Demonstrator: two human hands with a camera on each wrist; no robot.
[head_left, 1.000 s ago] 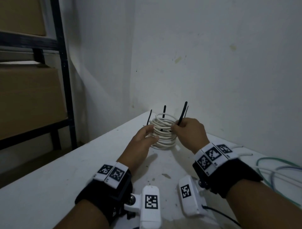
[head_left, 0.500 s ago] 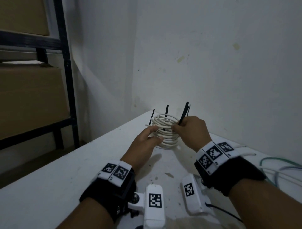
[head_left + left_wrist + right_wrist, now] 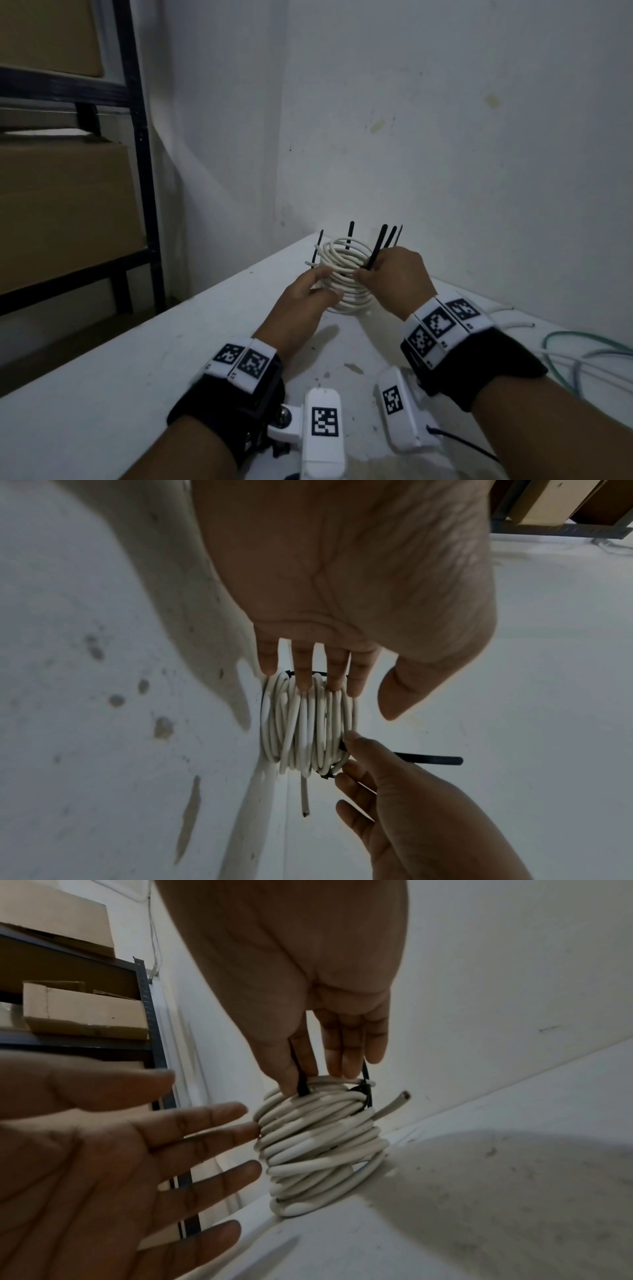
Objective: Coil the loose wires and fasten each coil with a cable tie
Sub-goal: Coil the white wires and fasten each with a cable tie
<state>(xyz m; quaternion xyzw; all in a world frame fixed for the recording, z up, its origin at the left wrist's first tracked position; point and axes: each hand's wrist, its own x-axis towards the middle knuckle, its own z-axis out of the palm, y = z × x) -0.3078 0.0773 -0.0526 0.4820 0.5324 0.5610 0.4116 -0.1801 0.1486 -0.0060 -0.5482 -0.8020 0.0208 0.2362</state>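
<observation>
White wire coil [image 3: 344,274] stood on the table [image 3: 120,377] between the hands; the left hand [image 3: 301,301] lay flat-fingered against its left side, fingertips [image 3: 303,681] touching the turns without curling round them, while the right hand [image 3: 394,277] pinched a black cable tie [image 3: 376,248] at the coil's upper right edge, thumb and forefinger closed on the strap. Whether that tie was locked could not be made out, its head being hidden behind the fingers; other black tie tails [image 3: 350,234] stood up from the coil. Dark shelving with cardboard boxes [image 3: 61,212] stood at left, a marked white wall [image 3: 445,137] behind, and loose green and white wires [image 3: 582,356] ran off the right edge.
</observation>
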